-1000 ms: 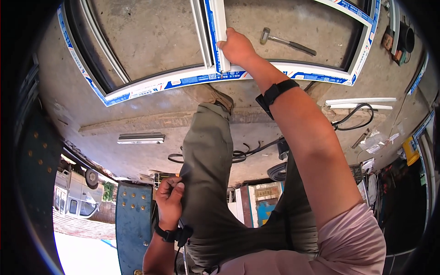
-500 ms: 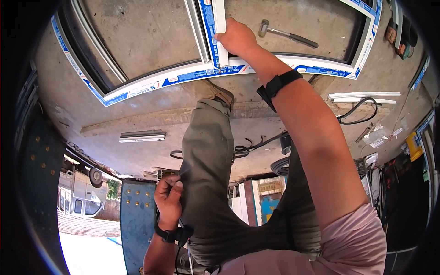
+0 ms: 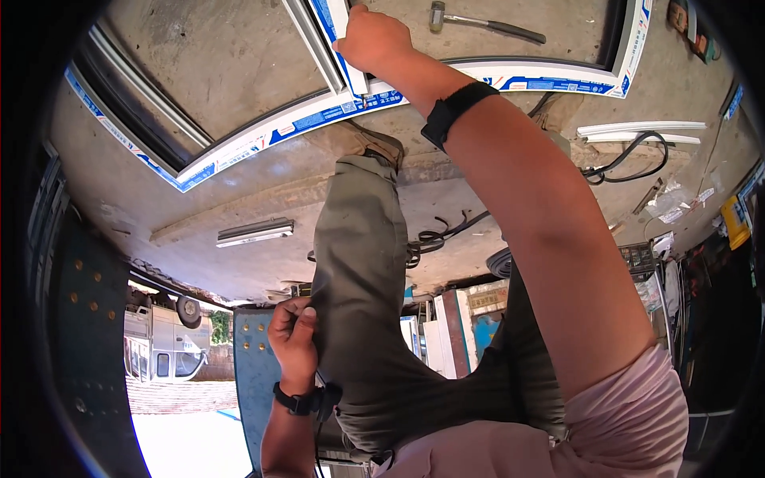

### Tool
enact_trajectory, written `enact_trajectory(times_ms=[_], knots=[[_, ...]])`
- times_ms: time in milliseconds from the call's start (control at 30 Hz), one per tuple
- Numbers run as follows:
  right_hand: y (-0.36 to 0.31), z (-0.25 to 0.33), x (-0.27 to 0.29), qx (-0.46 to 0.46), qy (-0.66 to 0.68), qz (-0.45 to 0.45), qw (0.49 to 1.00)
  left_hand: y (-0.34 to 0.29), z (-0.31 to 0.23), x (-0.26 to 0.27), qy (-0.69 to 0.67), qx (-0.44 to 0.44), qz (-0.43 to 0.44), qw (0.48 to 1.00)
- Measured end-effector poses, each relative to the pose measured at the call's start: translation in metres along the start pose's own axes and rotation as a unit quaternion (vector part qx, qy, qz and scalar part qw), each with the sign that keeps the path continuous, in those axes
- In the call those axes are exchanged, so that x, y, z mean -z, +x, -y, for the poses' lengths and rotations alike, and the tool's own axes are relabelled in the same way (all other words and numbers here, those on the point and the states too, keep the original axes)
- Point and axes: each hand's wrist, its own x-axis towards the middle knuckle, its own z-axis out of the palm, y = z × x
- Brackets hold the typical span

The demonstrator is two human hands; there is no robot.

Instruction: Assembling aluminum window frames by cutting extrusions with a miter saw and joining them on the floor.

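Observation:
A white window frame [image 3: 311, 114] with blue printed protective film lies on the concrete floor at the top of the view. My right hand [image 3: 374, 40] reaches out to its upright middle bar [image 3: 329, 24], fingers closed around the bar's right edge, the thumb against the blue film. Beside my left thigh is my left hand [image 3: 292, 334], its fingers curled and the thumb pressed to them. Whatever those fingers hold, if anything, is hidden. Inside the frame's right opening lies a hammer [image 3: 486, 26] with a dark handle.
Near my foot a short metal profile [image 3: 255, 232] lies on the floor. White strips [image 3: 641, 131] and a black cable [image 3: 637, 171] lie to the right. Another black cable [image 3: 430, 243] is coiled between my legs. A blue metal panel [image 3: 253, 374] stands at the left, with a parked vehicle [image 3: 171, 342] beyond.
The whole view has shifted and tilted slightly, so the frame and hammer appear higher and farther left. My right hand stays on the middle bar; my left hand remains curled by my thigh.

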Motion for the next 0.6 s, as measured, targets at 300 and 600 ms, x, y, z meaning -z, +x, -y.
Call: enact_trajectory(times_ms=[300, 600], knots=[[-0.006, 0.003, 0.004, 0.004, 0.007, 0.019, 1.000, -0.003, 0.000, -0.003, 0.032, -0.011, -0.018, 0.999], [-0.108, -0.017, 0.040, 0.053, 0.149, 0.074, 0.985, 0.005, 0.008, -0.014, 0.043, -0.016, -0.023, 0.999]])
